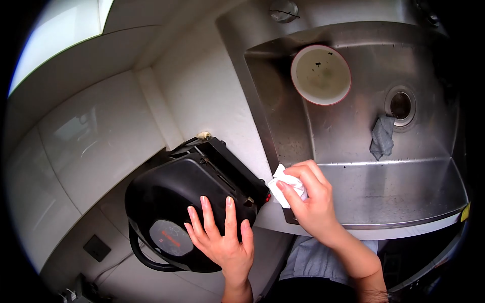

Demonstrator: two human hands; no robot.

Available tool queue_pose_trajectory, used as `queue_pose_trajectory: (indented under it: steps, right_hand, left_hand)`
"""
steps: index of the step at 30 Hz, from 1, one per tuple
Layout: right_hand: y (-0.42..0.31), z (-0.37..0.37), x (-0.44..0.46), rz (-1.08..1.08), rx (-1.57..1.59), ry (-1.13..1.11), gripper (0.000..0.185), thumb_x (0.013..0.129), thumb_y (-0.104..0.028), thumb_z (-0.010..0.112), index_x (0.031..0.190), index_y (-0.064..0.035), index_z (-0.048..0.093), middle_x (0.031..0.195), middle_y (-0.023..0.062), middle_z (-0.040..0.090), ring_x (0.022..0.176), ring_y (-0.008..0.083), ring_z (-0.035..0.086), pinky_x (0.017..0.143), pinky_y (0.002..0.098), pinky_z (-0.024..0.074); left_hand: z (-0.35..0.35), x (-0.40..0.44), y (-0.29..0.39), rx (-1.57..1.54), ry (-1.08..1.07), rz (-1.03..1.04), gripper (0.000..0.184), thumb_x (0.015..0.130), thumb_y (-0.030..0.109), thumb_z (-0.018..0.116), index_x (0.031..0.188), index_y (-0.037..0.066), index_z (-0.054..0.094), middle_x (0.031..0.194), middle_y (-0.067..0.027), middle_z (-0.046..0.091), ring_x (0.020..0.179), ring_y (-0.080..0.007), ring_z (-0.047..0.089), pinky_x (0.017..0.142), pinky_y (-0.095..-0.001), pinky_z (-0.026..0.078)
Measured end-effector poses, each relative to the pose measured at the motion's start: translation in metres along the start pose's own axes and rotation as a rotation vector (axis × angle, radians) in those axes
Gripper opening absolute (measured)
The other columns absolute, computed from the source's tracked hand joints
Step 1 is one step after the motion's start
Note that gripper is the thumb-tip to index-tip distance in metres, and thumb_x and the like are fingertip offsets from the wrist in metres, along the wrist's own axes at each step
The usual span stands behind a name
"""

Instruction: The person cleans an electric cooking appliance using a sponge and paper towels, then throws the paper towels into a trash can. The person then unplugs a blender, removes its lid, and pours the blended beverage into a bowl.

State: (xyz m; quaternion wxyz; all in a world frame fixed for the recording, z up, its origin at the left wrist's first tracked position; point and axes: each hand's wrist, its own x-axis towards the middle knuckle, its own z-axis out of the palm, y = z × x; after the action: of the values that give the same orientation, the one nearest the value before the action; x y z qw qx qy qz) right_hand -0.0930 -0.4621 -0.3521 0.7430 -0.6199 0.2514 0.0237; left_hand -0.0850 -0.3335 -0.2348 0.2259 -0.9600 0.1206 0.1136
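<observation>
Left hand spread flat on black appliance, ungripped; right hand pinches white tissue. Your uneven push could slide the appliance.

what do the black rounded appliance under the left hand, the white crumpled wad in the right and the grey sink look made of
Black rounded appliance: probably plastic, smooth and satin, with soft highlights. White crumpled wad: likely paper tissue, matte, with creases; thin cloth is possible. Grey metal sink: apparently stainless steel, brushed-looking, with streaky reflections.
</observation>
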Motion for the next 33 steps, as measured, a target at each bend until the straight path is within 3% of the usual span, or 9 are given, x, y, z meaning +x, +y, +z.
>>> queue_pose_trajectory:
  steps: [5,9,12,14,15,22,26,28,33]
  right_hand:
    - [0.003,0.005,-0.008,-0.024,0.183,-0.278,0.033,0.089,0.006,0.059,0.121,0.0002,0.065,0.111,0.0117,0.049,0.083,0.0183,0.061,0.075,0.0306,0.0510]
    - [-0.007,0.015,0.000,0.032,0.177,-0.301,0.027,0.091,0.002,0.061,0.117,0.0022,0.065,0.103,0.0160,0.059,0.085,0.0243,0.064,0.075,0.0331,0.0515]
    - [-0.003,0.025,0.005,0.223,0.350,-0.214,0.021,0.090,-0.003,0.064,0.111,0.0035,0.065,0.098,0.0176,0.066,0.087,0.0295,0.064,0.075,0.0358,0.0520]
    - [0.006,0.037,0.007,-0.148,0.292,-0.319,0.020,0.089,-0.006,0.066,0.106,0.0039,0.066,0.098,0.0168,0.068,0.085,0.0323,0.064,0.075,0.0378,0.0523]
    - [0.010,0.033,0.008,-0.181,0.229,-0.351,0.020,0.087,-0.008,0.070,0.104,0.0022,0.069,0.098,0.0127,0.070,0.088,0.0272,0.066,0.076,0.0355,0.0532]
    - [-0.001,0.022,0.021,-0.217,0.012,-0.534,0.017,0.084,-0.004,0.067,0.100,-0.0006,0.061,0.089,0.0119,0.062,0.079,0.0299,0.065,0.068,0.0396,0.0520]
    - [-0.012,0.026,0.022,-0.365,-0.172,-0.503,0.021,0.076,0.000,0.068,0.095,-0.0008,0.058,0.086,0.0123,0.059,0.078,0.0298,0.064,0.065,0.0402,0.0532]
    - [-0.020,0.026,0.019,-0.418,-0.254,-0.451,0.024,0.068,-0.004,0.071,0.088,-0.0004,0.058,0.086,0.0122,0.059,0.081,0.0262,0.066,0.065,0.0350,0.0571]
    - [-0.020,0.033,0.013,-0.336,-0.280,-0.444,0.023,0.071,-0.001,0.066,0.092,0.0020,0.057,0.090,0.0147,0.060,0.086,0.0311,0.065,0.067,0.0396,0.0552]
  left_hand:
    - [0.002,0.001,0.000,0.014,0.022,0.016,0.046,0.090,0.026,0.057,0.135,0.014,0.060,0.151,-0.0166,0.042,0.142,-0.0419,0.031,0.115,-0.0572,0.020]
    - [0.002,0.001,-0.002,0.022,0.026,0.020,0.049,0.090,0.027,0.056,0.136,0.011,0.058,0.151,-0.0161,0.042,0.143,-0.0411,0.031,0.115,-0.0571,0.021]
    - [0.004,0.001,-0.002,0.012,0.040,0.009,0.054,0.090,0.029,0.057,0.140,0.007,0.054,0.151,-0.0152,0.043,0.143,-0.0397,0.032,0.115,-0.0562,0.021]
    - [0.005,0.002,-0.002,0.011,0.055,0.012,0.056,0.090,0.029,0.057,0.141,0.006,0.052,0.151,-0.0152,0.043,0.143,-0.0395,0.033,0.115,-0.0557,0.021]
    - [0.005,0.002,-0.002,0.007,0.052,0.011,0.055,0.090,0.029,0.057,0.140,0.006,0.052,0.151,-0.0149,0.044,0.143,-0.0393,0.033,0.115,-0.0554,0.021]
    - [0.007,0.002,0.001,0.032,0.081,-0.003,0.053,0.089,0.030,0.059,0.138,0.008,0.056,0.150,-0.0135,0.045,0.140,-0.0403,0.035,0.115,-0.0556,0.023]
    - [0.006,0.002,0.002,0.032,0.071,0.011,0.052,0.093,0.028,0.055,0.140,0.006,0.053,0.151,-0.0143,0.043,0.143,-0.0389,0.032,0.116,-0.0551,0.020]
    - [0.007,0.002,0.001,0.023,0.091,0.020,0.052,0.093,0.027,0.055,0.140,0.006,0.053,0.151,-0.0145,0.043,0.143,-0.0388,0.032,0.116,-0.0551,0.020]
    - [0.007,0.001,0.002,0.023,0.108,0.024,0.051,0.092,0.027,0.056,0.139,0.006,0.053,0.151,-0.0144,0.043,0.143,-0.0387,0.032,0.116,-0.0550,0.020]
